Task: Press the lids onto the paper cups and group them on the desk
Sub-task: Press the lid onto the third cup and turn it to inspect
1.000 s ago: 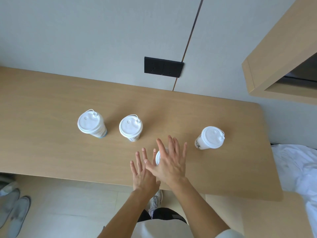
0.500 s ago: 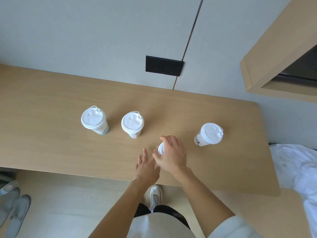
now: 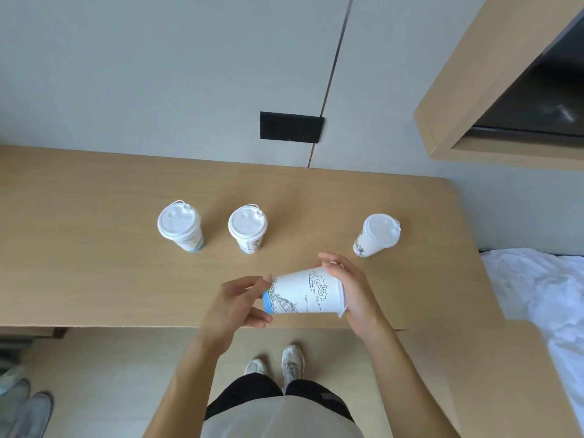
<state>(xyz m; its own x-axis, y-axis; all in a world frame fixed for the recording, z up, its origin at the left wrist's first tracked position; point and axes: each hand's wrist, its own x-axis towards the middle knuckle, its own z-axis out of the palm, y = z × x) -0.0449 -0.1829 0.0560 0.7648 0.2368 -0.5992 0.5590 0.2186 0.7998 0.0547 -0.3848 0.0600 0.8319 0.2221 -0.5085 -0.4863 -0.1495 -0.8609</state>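
Layout of the desk (image 3: 94, 279), seen from above. Three lidded cups stand upright in a row across its middle: the left cup (image 3: 180, 224) and middle cup (image 3: 248, 227) near each other, the right cup (image 3: 377, 235) well apart toward the right end. Before the gap between middle and right cups, over the desk's near edge, a fourth cup (image 3: 305, 295) is held on its side — base in the left hand (image 3: 227, 306), wide end in the right hand (image 3: 357, 292). Behind the desk, a wall panel (image 3: 291, 127); to its right, bedding (image 3: 537, 286); on the floor at far left, shoes (image 3: 25, 409)
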